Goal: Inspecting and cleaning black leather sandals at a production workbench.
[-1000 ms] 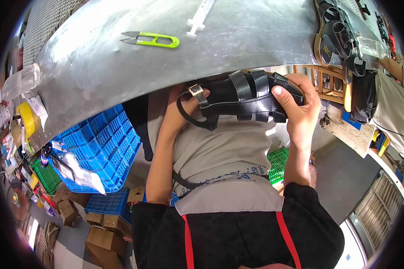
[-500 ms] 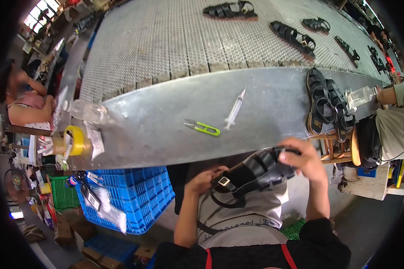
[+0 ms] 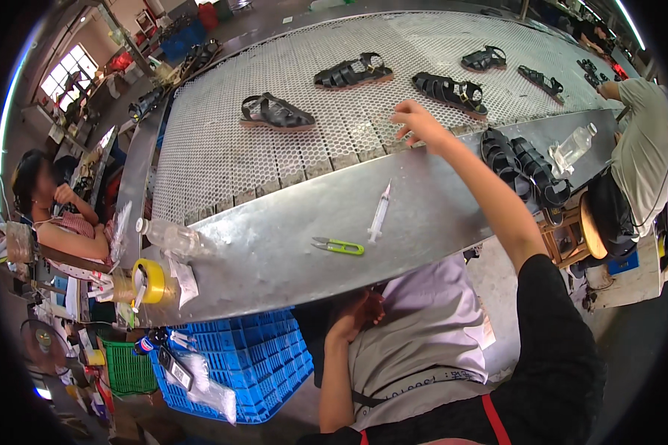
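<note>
Your right hand [image 3: 423, 127] was bare and loosely spread above the mesh belt [image 3: 208, 148], just beside a black sandal [image 3: 444, 90]. The belt's sandals sat apart, soles down, probably so their straps wouldn't rub. Your left hand [image 3: 358, 316] curled by your apron [image 3: 423, 326]; shadow hid whether it gripped anything. The snips [image 3: 338, 246] and syringe [image 3: 380, 215] lay on the surface [image 3: 274, 237], seemingly for easy reach.
</note>
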A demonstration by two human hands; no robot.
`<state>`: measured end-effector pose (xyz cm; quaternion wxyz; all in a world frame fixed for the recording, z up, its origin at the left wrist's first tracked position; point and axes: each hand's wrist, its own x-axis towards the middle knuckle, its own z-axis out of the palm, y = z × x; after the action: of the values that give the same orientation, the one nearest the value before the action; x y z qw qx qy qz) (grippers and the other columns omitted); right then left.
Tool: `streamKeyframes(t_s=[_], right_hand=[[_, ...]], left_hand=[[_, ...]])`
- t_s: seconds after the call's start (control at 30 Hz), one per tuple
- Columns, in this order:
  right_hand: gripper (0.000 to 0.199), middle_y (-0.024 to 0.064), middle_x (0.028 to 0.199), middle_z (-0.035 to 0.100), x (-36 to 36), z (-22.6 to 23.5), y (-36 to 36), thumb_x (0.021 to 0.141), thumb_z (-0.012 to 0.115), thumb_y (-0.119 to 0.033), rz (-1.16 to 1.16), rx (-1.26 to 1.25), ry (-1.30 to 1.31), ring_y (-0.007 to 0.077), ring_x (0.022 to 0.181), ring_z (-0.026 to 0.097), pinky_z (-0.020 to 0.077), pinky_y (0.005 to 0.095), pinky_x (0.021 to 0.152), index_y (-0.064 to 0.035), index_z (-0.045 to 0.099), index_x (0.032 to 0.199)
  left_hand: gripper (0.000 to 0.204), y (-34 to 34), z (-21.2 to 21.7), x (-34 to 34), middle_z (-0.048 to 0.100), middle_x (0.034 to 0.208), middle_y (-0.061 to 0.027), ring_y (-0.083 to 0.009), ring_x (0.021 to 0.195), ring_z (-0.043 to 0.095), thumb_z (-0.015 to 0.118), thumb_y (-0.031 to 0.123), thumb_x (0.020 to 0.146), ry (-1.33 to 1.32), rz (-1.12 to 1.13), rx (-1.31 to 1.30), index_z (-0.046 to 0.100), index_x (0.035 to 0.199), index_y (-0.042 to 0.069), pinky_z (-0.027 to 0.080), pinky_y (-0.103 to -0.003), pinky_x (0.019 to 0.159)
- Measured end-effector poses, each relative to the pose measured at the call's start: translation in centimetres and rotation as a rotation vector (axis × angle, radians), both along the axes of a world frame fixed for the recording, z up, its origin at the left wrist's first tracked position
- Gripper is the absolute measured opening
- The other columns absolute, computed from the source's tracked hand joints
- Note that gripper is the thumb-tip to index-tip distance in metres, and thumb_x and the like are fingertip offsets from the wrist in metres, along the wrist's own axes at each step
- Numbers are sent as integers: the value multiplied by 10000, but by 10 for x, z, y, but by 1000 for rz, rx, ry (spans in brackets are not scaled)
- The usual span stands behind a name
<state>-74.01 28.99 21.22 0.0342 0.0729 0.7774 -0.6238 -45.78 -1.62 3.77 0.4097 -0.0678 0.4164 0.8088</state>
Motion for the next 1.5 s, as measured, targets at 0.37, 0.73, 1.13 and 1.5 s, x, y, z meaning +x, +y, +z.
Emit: streamKeyframes(t_s=[0.37, 0.73, 1.13, 1.5], right_hand=[[359, 160, 780, 708, -68, -15, 163, 741, 744, -230, -370, 900, -89, 264, 625, 672, 499, 402, 575, 35, 690, 977], [170, 5, 647, 634, 168, 160, 8, 917, 643, -209, 149, 424, 205, 15, 450, 439, 287, 189, 398, -46, 614, 876], [359, 86, 881, 700, 305, 47, -23, 922, 680, -293, 1196, -165, 358, 249, 665, 687, 535, 342, 562, -77, 591, 1194], [395, 38, 1012, 655, 314, -8, -75, 1002, 568, -307, 325, -342, -486, 68, 933, 555, 456, 247, 848, 18, 601, 1223]], left_hand=[[343, 12, 7, -13, 652, 806, -111, -203, 757, 640, 529, 332, 1001, -33, -71, -91, 655, 993, 13, 516, -344, 698], [445, 27, 120, 44, 651, 1127, -133, -207, 1096, 609, 460, 370, 1021, 530, 35, -163, 529, 1316, 45, 466, -371, 969], [717, 60, 171, 50, 542, 1335, -163, -366, 1168, 602, 386, 598, 964, -1, 661, 295, 425, 1427, 52, 528, -465, 962], [644, 69, 140, 60, 635, 1225, -172, -259, 1071, 655, 423, 528, 939, 69, 650, 111, 524, 1316, 16, 540, -393, 930]])
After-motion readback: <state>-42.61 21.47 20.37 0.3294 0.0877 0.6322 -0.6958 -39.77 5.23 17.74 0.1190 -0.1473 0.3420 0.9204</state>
